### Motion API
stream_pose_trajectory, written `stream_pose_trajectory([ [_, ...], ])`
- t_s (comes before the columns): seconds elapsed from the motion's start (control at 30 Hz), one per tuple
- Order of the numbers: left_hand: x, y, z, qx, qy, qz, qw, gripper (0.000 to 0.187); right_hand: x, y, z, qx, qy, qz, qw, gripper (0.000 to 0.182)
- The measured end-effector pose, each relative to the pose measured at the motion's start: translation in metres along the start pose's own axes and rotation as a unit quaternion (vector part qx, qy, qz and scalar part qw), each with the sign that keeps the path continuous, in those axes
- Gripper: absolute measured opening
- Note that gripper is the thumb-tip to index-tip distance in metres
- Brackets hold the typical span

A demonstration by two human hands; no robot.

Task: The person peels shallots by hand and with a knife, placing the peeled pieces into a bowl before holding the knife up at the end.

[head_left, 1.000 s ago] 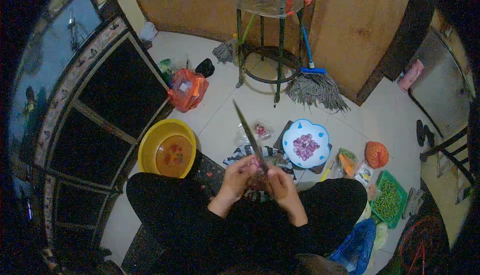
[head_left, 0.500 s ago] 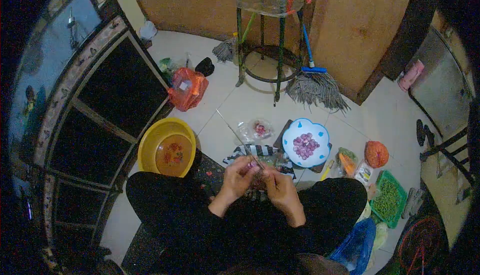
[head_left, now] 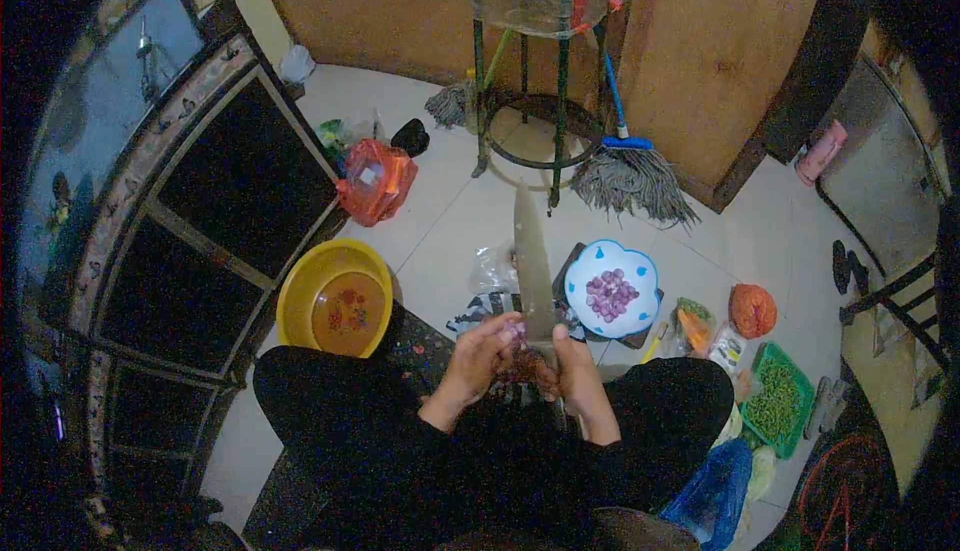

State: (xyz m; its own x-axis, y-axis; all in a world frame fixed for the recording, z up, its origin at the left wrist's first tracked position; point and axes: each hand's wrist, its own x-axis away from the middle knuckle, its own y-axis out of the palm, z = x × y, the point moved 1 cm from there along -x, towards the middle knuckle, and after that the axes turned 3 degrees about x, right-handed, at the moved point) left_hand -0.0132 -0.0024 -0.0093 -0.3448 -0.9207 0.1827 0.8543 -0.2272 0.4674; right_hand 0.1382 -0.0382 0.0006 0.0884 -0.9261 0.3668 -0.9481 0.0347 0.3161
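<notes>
My left hand (head_left: 476, 361) pinches a small purple shallot (head_left: 517, 335) near its fingertips. In my right hand (head_left: 582, 379) is a large knife (head_left: 532, 261), its wide blade pointing away from me with the flat side showing. Both hands are close together above my lap, the knife's lower end beside the shallot. Just beyond them lie a black-and-white striped plastic bag (head_left: 478, 313) and a clear plastic bag (head_left: 490, 271), partly hidden by the blade. Peeled shallots (head_left: 611, 296) sit in a white, blue-trimmed scalloped bowl (head_left: 650, 276) to the right.
A yellow basin (head_left: 287, 326) with water and reddish bits stands left. On the right are a green tray (head_left: 803, 391) of green pieces, a red-orange bag (head_left: 752, 311) and a blue bag (head_left: 712, 496). Beyond are a mop (head_left: 635, 181), a stool (head_left: 562, 111) and an orange bag (head_left: 378, 183).
The knife has turned from slanting left and edge-on to pointing straight ahead with its flat side visible. My right hand has rotated and moved slightly right. My left hand still holds the shallot.
</notes>
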Motion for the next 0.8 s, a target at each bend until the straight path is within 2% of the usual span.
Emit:
stream_pose_trajectory([
  [0.03,0.002,0.004,0.003,0.074,-0.015,0.0,0.997,0.032,-0.001,0.001,0.0,-0.016,-0.002,0.006,1.0,0.051],
  [0.13,-0.003,-0.004,-0.004,0.106,-0.027,-0.02,0.994,0.033,0.0,0.002,-0.004,-0.036,0.0,0.02,0.999,0.053],
  [0.23,-0.002,-0.001,-0.001,0.102,-0.033,-0.015,0.994,0.033,0.004,0.002,-0.009,0.004,0.003,0.028,1.0,0.051],
  [0.33,-0.004,0.001,-0.003,0.051,-0.045,0.03,0.997,0.032,0.008,0.005,-0.013,0.038,-0.025,0.03,0.999,0.05],
  [0.4,-0.004,-0.001,-0.003,0.103,-0.037,0.008,0.994,0.031,0.009,0.003,-0.016,0.038,-0.045,0.011,0.998,0.048],
  [0.5,-0.006,-0.01,-0.005,0.161,-0.042,-0.025,0.986,0.03,0.009,0.006,-0.023,0.008,-0.031,0.081,0.996,0.046],
  [0.53,-0.007,-0.013,-0.005,0.178,-0.046,-0.036,0.982,0.029,0.008,0.001,-0.019,0.052,-0.037,0.073,0.995,0.045],
  [0.6,-0.008,-0.017,-0.004,0.155,-0.05,-0.026,0.986,0.029,0.003,-0.012,-0.009,0.138,-0.051,0.059,0.987,0.043],
  [0.7,-0.008,-0.009,0.001,0.093,-0.038,0.023,0.995,0.028,0.002,-0.009,0.0,0.26,-0.152,0.048,0.952,0.041],
  [0.8,-0.007,-0.011,0.002,0.016,-0.053,0.039,0.998,0.028,0.002,-0.001,0.0,0.271,-0.176,0.066,0.944,0.036],
])
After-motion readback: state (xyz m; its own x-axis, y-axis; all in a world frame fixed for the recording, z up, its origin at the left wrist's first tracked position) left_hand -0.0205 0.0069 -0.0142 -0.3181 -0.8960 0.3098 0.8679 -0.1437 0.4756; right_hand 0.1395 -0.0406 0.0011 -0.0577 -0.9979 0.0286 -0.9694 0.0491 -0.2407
